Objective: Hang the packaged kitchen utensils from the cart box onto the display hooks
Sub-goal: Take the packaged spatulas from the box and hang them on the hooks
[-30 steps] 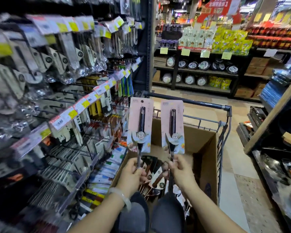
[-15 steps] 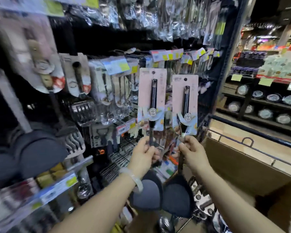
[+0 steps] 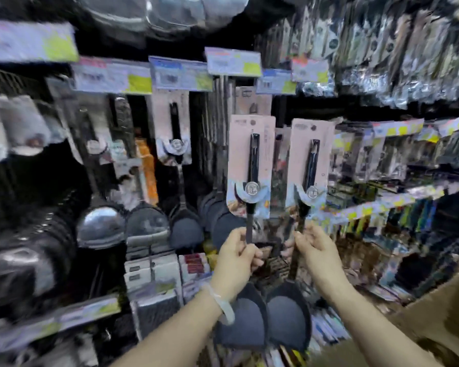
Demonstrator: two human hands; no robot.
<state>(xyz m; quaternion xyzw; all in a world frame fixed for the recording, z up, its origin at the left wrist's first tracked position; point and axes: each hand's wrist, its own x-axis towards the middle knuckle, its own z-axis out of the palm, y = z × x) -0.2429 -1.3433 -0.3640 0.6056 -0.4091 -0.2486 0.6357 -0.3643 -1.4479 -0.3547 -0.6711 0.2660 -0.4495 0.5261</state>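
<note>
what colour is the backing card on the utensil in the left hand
Pale pink, with a light blue printed band at the bottom, on the backing card; seen in the head view.

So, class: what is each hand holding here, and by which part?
Each hand grips one packaged spatula by its bare shaft below the pink card: left hand the left spatula, right hand the right spatula.

Price tags (image 3: pixel 180 74) run in a row across the upper rack. Steel ladles (image 3: pixel 100 227) hang at left. Flat packets (image 3: pixel 154 274) sit stacked low at centre.
</note>
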